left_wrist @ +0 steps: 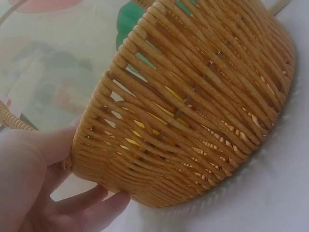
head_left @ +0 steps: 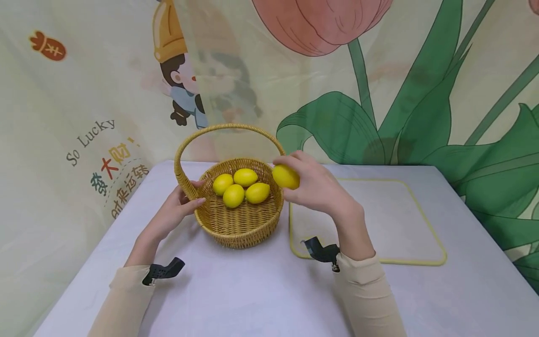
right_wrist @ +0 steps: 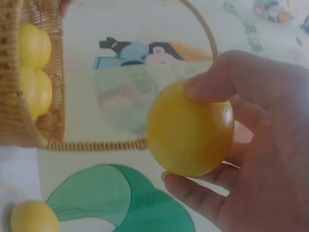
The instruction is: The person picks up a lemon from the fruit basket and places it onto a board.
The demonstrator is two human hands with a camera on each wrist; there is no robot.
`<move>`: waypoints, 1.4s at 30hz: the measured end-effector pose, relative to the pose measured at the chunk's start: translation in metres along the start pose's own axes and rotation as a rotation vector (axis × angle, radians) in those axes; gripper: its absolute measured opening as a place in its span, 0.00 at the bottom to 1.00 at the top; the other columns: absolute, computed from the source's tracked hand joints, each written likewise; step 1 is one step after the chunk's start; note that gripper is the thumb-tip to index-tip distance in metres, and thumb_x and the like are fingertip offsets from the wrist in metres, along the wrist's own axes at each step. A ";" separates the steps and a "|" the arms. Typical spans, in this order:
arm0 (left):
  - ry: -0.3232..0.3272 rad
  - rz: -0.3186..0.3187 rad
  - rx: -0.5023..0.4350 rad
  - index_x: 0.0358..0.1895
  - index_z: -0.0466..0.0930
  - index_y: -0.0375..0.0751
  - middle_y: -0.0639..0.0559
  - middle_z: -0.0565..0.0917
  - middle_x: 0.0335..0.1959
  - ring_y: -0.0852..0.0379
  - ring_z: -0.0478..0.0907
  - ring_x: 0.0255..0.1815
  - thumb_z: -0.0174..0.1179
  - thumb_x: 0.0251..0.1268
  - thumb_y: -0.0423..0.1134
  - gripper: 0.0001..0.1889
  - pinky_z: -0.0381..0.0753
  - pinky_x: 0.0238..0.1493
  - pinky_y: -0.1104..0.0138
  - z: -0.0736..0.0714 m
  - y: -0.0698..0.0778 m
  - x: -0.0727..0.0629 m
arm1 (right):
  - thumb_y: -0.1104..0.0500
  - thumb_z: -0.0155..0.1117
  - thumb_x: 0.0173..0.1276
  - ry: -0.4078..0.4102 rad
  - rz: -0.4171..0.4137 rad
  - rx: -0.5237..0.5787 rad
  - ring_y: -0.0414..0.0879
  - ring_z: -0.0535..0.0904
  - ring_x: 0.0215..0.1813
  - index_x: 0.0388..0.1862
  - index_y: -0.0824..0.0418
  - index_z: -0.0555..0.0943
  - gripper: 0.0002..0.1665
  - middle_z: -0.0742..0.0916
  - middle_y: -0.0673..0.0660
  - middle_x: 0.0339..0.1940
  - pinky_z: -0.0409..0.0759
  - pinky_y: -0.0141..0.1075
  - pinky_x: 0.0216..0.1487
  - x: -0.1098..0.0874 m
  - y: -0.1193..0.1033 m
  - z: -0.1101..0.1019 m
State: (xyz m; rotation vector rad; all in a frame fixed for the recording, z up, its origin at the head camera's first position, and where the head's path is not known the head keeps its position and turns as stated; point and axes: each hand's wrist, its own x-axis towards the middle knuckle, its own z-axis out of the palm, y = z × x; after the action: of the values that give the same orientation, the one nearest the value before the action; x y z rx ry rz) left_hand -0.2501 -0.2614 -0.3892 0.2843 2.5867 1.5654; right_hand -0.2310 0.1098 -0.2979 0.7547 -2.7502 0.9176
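A round wicker basket [head_left: 236, 234] with a tall arched handle stands on the table, several yellow lemons [head_left: 233, 195] inside it. At its left side my left hand [head_left: 177, 208] grips the rim beside the handle's foot; in the left wrist view the thumb lies at the rim and fingertips touch the woven outer wall [left_wrist: 193, 121]. My right hand [head_left: 316, 185] holds another lemon [head_left: 285, 177] at the basket's right rim, between thumb and fingers [right_wrist: 193, 193]. One more lemon [right_wrist: 34, 217] shows low in the right wrist view; in the head view it is hidden.
A white board with a yellow edge [head_left: 412, 262] lies flat on the white-covered table [head_left: 236, 295], right of the basket and partly under my right arm. Behind the table hangs a printed cloth [head_left: 261, 93] with tulips and cartoon figures.
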 end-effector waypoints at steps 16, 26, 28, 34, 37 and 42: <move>0.002 -0.006 -0.002 0.71 0.59 0.44 0.49 0.62 0.78 0.41 0.67 0.73 0.59 0.72 0.47 0.30 0.78 0.64 0.48 0.001 -0.001 -0.001 | 0.59 0.65 0.59 0.096 0.217 0.140 0.53 0.73 0.55 0.69 0.48 0.72 0.36 0.76 0.53 0.63 0.78 0.48 0.52 0.000 0.075 -0.008; 0.004 -0.003 -0.002 0.71 0.59 0.44 0.50 0.62 0.78 0.41 0.66 0.73 0.60 0.71 0.49 0.31 0.77 0.65 0.48 0.001 0.000 -0.001 | 0.57 0.60 0.62 0.055 0.340 0.151 0.59 0.71 0.60 0.72 0.53 0.68 0.37 0.73 0.61 0.69 0.74 0.56 0.62 -0.001 0.127 0.011; 0.005 -0.004 -0.005 0.71 0.59 0.43 0.50 0.62 0.78 0.41 0.66 0.74 0.60 0.71 0.49 0.32 0.77 0.65 0.47 0.000 0.001 -0.001 | 0.56 0.60 0.62 0.044 0.353 0.154 0.60 0.70 0.62 0.72 0.55 0.68 0.37 0.73 0.61 0.70 0.72 0.57 0.64 -0.001 0.133 0.017; 0.003 -0.007 0.000 0.71 0.59 0.44 0.51 0.63 0.78 0.42 0.67 0.73 0.60 0.71 0.50 0.32 0.80 0.63 0.55 -0.001 0.001 -0.001 | 0.56 0.59 0.62 0.026 0.398 0.165 0.59 0.67 0.67 0.73 0.57 0.68 0.37 0.71 0.61 0.73 0.68 0.58 0.70 -0.003 0.146 0.030; 0.005 -0.010 -0.002 0.71 0.59 0.44 0.51 0.63 0.78 0.43 0.67 0.73 0.60 0.71 0.48 0.31 0.81 0.60 0.60 -0.001 0.001 -0.001 | 0.56 0.58 0.61 0.017 0.422 0.175 0.59 0.67 0.68 0.73 0.57 0.67 0.38 0.71 0.61 0.74 0.66 0.58 0.72 -0.004 0.151 0.035; 0.007 -0.022 -0.006 0.71 0.58 0.44 0.51 0.62 0.78 0.43 0.67 0.73 0.60 0.71 0.48 0.31 0.80 0.61 0.60 0.000 0.001 0.000 | 0.56 0.58 0.63 -0.009 0.460 0.171 0.59 0.67 0.68 0.75 0.58 0.65 0.39 0.71 0.62 0.74 0.65 0.56 0.73 -0.004 0.158 0.042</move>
State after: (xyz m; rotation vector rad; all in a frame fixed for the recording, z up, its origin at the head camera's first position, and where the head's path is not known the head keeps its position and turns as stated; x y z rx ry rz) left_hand -0.2503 -0.2609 -0.3884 0.2498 2.5809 1.5690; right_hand -0.3067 0.1950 -0.4155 0.1366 -2.9348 1.2415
